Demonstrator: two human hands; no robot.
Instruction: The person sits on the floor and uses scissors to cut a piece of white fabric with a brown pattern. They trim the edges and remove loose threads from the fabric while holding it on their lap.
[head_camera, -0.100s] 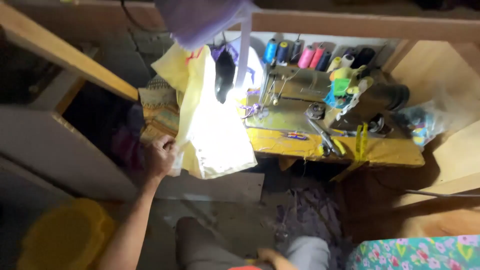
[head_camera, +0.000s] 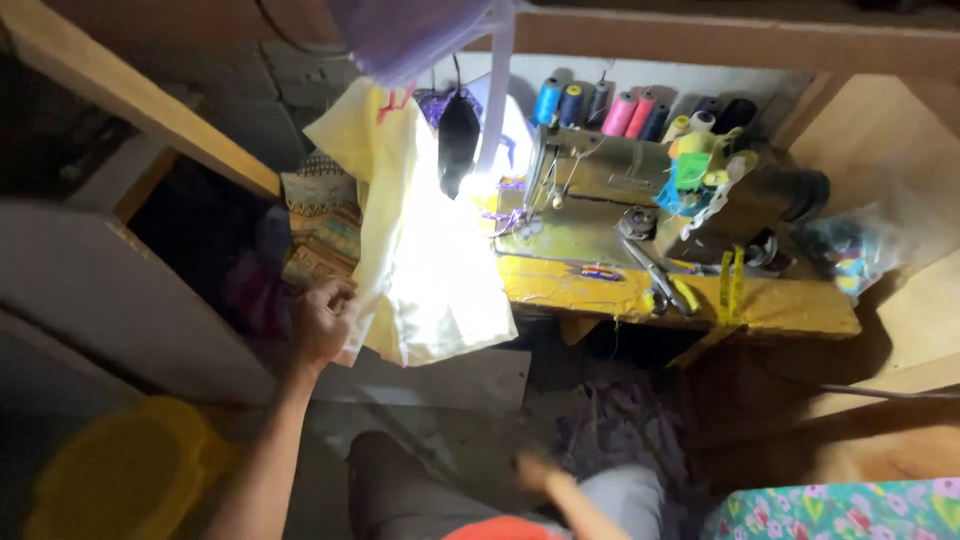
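Pinching the pale yellow cloth (head_camera: 420, 260) at its lower edge, left hand (head_camera: 320, 322) grip is closed; right hand (head_camera: 535, 472), blurred, grip I cannot tell. Green sewing machine (head_camera: 610, 185) stands right of the grip.

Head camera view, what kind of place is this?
Probably a small tailoring or home sewing workspace. A sewing machine sits on a yellow table, thread spools line the wall behind it, and the left hand grips pale yellow fabric.
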